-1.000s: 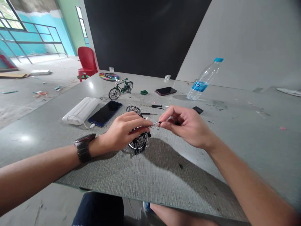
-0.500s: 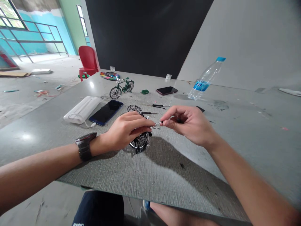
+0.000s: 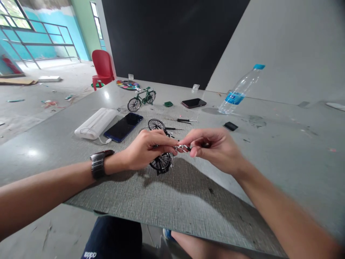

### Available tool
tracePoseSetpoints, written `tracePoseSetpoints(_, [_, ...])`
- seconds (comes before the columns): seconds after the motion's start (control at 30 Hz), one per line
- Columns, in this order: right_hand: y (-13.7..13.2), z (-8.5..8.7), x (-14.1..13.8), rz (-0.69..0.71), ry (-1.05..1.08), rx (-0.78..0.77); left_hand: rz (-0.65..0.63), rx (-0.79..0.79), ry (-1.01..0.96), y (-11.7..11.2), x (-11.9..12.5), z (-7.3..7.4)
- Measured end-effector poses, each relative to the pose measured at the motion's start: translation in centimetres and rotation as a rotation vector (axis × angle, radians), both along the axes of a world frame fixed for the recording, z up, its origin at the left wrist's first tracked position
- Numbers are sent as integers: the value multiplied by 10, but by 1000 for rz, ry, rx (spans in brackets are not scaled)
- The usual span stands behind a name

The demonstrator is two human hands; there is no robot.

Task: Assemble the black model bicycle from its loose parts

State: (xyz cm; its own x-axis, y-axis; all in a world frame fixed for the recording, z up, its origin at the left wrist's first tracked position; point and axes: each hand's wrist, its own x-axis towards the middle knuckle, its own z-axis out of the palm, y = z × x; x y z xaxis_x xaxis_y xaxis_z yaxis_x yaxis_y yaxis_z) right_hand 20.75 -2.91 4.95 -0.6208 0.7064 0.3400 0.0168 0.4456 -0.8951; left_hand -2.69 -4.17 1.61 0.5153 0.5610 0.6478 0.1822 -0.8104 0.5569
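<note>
A black model bicycle [image 3: 161, 162] lies partly under my left hand [image 3: 152, 147], its two spoked wheels showing above and below the fingers. That hand is closed on the bicycle, thumb and fingers pinched near its front end. Between the two hands shows a small silver handlebar [image 3: 184, 148] with a black end. My right hand [image 3: 215, 149] pinches this piece between thumb and index finger, the fingertips almost touching those of the left. My palms hide the bicycle's frame and where the handlebar meets it.
Behind the hands lie small black screwdrivers [image 3: 185, 120], a green model bicycle [image 3: 142, 99], a green piece [image 3: 168, 104] and a phone [image 3: 194, 103]. A blue phone [image 3: 124, 127] wired to a white power bank [image 3: 95, 124] is left. A bottle [image 3: 237, 93] and black piece [image 3: 230, 126] are right.
The right hand has shifted slightly down and turned, and the silver handlebar shows more between the hands. The left hand keeps its hold on the bicycle. The whole view has shifted slightly.
</note>
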Motion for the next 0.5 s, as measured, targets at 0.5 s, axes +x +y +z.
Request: tracePoseSetpoints(0.5, [34,-19,17,-422,-577,358,361,-214,-202,5,6,-6])
